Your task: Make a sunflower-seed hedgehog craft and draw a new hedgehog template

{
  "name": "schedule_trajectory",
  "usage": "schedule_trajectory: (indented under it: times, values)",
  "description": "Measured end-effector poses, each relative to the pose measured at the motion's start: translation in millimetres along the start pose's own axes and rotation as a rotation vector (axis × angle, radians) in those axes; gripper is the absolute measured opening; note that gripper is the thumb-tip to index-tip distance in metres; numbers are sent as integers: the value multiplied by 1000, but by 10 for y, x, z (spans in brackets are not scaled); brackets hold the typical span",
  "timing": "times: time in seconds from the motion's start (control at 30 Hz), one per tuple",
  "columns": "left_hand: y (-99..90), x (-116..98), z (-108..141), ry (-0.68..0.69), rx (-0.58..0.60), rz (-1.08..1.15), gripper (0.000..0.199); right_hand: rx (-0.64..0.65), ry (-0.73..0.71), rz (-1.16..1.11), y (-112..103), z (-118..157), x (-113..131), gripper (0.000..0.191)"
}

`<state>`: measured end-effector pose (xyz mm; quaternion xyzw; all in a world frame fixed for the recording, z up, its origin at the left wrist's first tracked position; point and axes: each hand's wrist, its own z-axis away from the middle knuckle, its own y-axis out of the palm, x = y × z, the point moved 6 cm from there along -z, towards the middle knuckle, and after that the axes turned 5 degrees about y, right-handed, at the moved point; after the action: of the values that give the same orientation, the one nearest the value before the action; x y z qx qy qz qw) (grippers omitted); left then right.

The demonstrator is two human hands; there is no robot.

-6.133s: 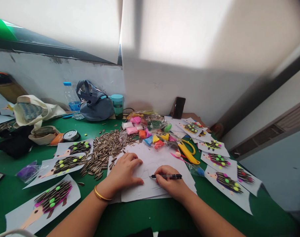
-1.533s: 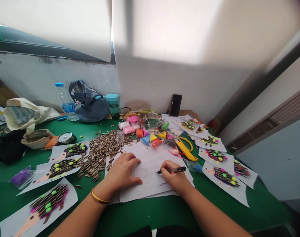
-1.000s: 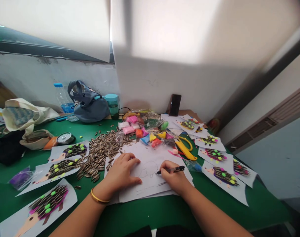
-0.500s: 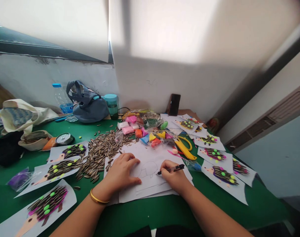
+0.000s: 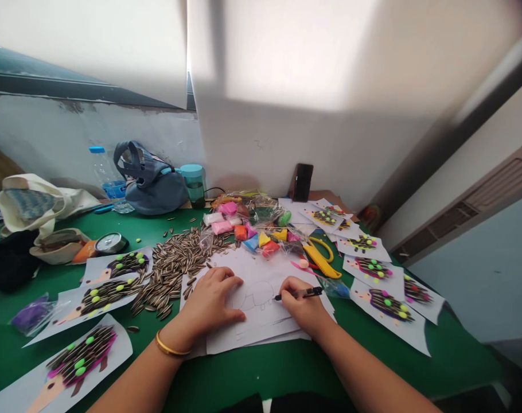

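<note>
White paper [image 5: 261, 330] lies stacked in front of me, the top sheet bearing a thin pencil-like outline [image 5: 259, 293] of a rounded animal shape with short legs. My left hand [image 5: 215, 301] rests on the sheet's left part, fingers spread. In my right hand [image 5: 303, 307] is a black pen [image 5: 308, 292], its tip at the right side of the outline. Beside my left hand spreads a heap of sunflower seeds [image 5: 170, 269]. Just beyond the paper sit small packs of coloured clay [image 5: 261, 235]. Yellow-handled scissors [image 5: 323, 261] lie to the right.
Hedgehog pictures made with seeds stand at left [image 5: 82, 358] and right [image 5: 390, 307] on the green table [image 5: 226, 381]. At the back are a blue bag [image 5: 155, 186], a teal-lidded cup [image 5: 194, 186], a plastic bottle [image 5: 108, 172] and a propped phone [image 5: 303, 182]. A tin [image 5: 110, 243] sits left.
The pen tip has shifted slightly up and right along the outline, with a bit more line drawn near the legs. My left hand stays in place.
</note>
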<state>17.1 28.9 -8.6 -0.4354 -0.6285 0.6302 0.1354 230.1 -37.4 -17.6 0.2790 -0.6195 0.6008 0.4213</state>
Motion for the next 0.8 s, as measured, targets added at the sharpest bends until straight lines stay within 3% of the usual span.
schedule_trajectory:
  times: [0.6,0.8]
  values:
    - [5,2,-4,-4,8,-16,67,20,-2,-27,18,2,-22,14]
    - [-1,-13,-6,7,10,-22,68,-89,-30,-101,-87,-29,-39,16]
